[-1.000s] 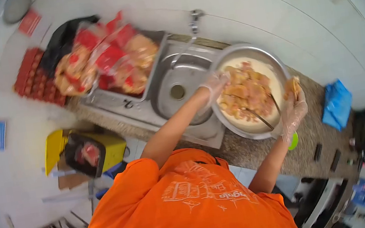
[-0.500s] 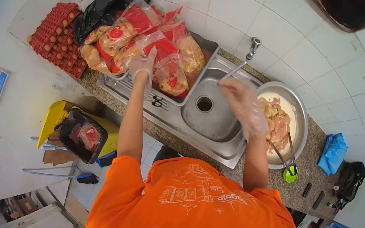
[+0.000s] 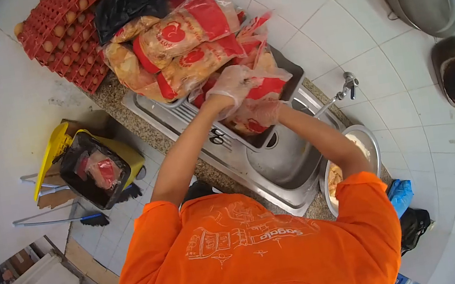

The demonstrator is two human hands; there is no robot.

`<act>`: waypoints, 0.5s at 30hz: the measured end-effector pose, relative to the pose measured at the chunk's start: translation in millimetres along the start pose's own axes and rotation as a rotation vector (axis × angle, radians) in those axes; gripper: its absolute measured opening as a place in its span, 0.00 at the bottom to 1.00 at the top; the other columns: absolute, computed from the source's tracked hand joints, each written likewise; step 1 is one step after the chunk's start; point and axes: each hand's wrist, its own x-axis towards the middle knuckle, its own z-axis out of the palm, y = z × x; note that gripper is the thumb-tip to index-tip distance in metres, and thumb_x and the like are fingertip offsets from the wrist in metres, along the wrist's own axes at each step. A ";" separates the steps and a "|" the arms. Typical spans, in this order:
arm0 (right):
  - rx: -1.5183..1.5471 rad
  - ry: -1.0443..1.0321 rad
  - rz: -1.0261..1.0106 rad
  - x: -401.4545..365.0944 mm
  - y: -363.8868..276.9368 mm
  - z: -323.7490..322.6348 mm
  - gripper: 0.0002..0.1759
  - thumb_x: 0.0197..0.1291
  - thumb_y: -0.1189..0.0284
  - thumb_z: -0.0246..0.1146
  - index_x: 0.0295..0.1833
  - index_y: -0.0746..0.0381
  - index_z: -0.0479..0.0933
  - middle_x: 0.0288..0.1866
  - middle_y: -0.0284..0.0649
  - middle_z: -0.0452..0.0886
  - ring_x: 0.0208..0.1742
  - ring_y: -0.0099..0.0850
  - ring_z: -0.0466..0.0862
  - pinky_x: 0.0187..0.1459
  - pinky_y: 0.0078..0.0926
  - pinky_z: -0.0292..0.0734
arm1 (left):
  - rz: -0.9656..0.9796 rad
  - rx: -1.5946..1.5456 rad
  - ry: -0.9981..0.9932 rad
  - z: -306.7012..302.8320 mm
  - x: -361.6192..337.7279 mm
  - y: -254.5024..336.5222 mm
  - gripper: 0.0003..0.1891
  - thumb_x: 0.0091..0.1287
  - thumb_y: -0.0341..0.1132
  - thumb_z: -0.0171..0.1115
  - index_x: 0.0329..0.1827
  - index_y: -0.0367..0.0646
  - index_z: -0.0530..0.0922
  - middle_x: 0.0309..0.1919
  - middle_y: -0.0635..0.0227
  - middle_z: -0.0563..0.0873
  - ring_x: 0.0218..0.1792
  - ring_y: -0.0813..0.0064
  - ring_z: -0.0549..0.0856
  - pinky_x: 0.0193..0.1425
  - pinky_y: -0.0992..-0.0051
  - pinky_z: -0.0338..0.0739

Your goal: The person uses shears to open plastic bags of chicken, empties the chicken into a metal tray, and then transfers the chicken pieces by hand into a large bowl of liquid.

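Note:
Both hands wear clear plastic gloves and are at a red-and-clear bag of chicken (image 3: 267, 86) over the grey tray (image 3: 294, 67) beside the sink. My left hand (image 3: 231, 85) is closed on the upper part of this bag. Lower and to the right, my right hand (image 3: 263, 114) lies against the bag's lower part; the glove and plastic blur together, so its fingers are hard to make out. More filled bags (image 3: 182, 34) are piled behind and to the left, against a black plastic bag (image 3: 142, 5).
The steel sink (image 3: 283, 160) has a faucet (image 3: 346, 89) at its right. A metal bowl (image 3: 363, 133) with food stands beyond my right forearm. Scissors (image 3: 218, 137) lie on the drainboard. Egg trays (image 3: 62, 40) stand at the back left, a yellow bin (image 3: 130, 159) on the floor.
My right hand has moved left from over the sink to the bag. My left hand has shifted onto the same bag, which is now raised and tilted. The view has shifted too.

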 end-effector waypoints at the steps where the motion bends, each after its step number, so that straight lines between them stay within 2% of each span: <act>1: -0.109 0.040 -0.172 -1.0 2.1 1.9 0.24 0.63 0.74 0.58 0.65 0.50 0.77 0.64 0.43 0.76 0.59 0.40 0.80 0.53 0.38 0.79 | 0.074 0.142 -0.034 -0.8 3.1 2.1 0.08 0.67 0.35 0.68 0.41 0.39 0.86 0.36 0.53 0.85 0.40 0.57 0.83 0.49 0.66 0.75; 2: -0.087 -0.044 -0.132 5.4 4.1 3.5 0.22 0.68 0.70 0.59 0.67 0.56 0.74 0.63 0.42 0.77 0.64 0.40 0.76 0.61 0.36 0.76 | 0.047 0.089 -0.020 -1.1 4.2 4.9 0.09 0.67 0.37 0.68 0.40 0.39 0.86 0.37 0.49 0.85 0.42 0.51 0.83 0.49 0.61 0.76; 3: -0.082 -0.055 -0.123 16.0 22.4 30.5 0.22 0.68 0.70 0.59 0.67 0.56 0.74 0.63 0.42 0.77 0.64 0.40 0.76 0.61 0.36 0.76 | 0.047 0.075 -0.024 -2.4 3.5 7.4 0.09 0.67 0.37 0.68 0.40 0.39 0.86 0.37 0.49 0.85 0.42 0.51 0.83 0.49 0.61 0.76; 5: 0.985 0.071 0.122 36.9 73.8 110.2 0.21 0.70 0.71 0.58 0.66 0.59 0.73 0.62 0.43 0.80 0.59 0.37 0.81 0.57 0.33 0.79 | -0.118 -0.147 -0.007 -3.6 2.6 9.0 0.11 0.68 0.40 0.67 0.40 0.40 0.86 0.38 0.50 0.86 0.43 0.49 0.83 0.49 0.60 0.76; 6: 0.987 0.066 0.135 29.1 67.8 107.8 0.21 0.70 0.71 0.58 0.66 0.59 0.73 0.62 0.43 0.80 0.59 0.37 0.81 0.57 0.33 0.79 | -0.119 -0.160 -0.010 -0.7 3.7 4.0 0.11 0.68 0.40 0.67 0.40 0.40 0.86 0.38 0.50 0.86 0.43 0.49 0.83 0.49 0.60 0.76; 8: 1.532 0.333 -0.051 9.5 47.5 97.0 0.22 0.71 0.68 0.59 0.68 0.59 0.72 0.62 0.40 0.80 0.59 0.36 0.81 0.59 0.33 0.79 | 0.026 -0.098 0.075 3.9 5.1 -6.0 0.13 0.68 0.42 0.66 0.40 0.39 0.86 0.36 0.49 0.86 0.42 0.49 0.84 0.48 0.59 0.76; 9: 1.533 0.330 -0.040 8.7 52.9 99.6 0.22 0.71 0.68 0.59 0.68 0.59 0.72 0.62 0.40 0.80 0.59 0.36 0.81 0.59 0.33 0.79 | 0.023 -0.107 0.075 3.4 6.5 -8.2 0.13 0.68 0.42 0.66 0.40 0.39 0.86 0.36 0.49 0.86 0.42 0.49 0.84 0.48 0.59 0.76; 12: 1.148 0.203 0.114 10.2 104.3 140.8 0.21 0.71 0.70 0.61 0.67 0.61 0.73 0.63 0.39 0.80 0.60 0.34 0.81 0.59 0.32 0.79 | 0.038 -0.131 -0.001 3.1 8.6 -10.8 0.14 0.68 0.43 0.67 0.42 0.39 0.87 0.37 0.46 0.86 0.43 0.49 0.85 0.49 0.60 0.77; 14: 0.880 0.118 0.194 13.1 126.8 151.6 0.20 0.71 0.72 0.61 0.67 0.62 0.74 0.63 0.38 0.81 0.60 0.34 0.81 0.60 0.31 0.80 | -0.160 -0.169 0.055 -0.3 8.5 -8.3 0.17 0.69 0.46 0.66 0.45 0.40 0.87 0.39 0.46 0.86 0.45 0.48 0.85 0.51 0.57 0.77; 15: 0.873 0.112 0.194 10.6 121.5 142.6 0.20 0.71 0.72 0.61 0.67 0.62 0.74 0.63 0.38 0.81 0.60 0.34 0.81 0.60 0.31 0.80 | -0.160 -0.173 0.063 -7.2 10.1 -6.4 0.17 0.69 0.46 0.66 0.45 0.40 0.87 0.39 0.46 0.86 0.45 0.48 0.85 0.51 0.57 0.77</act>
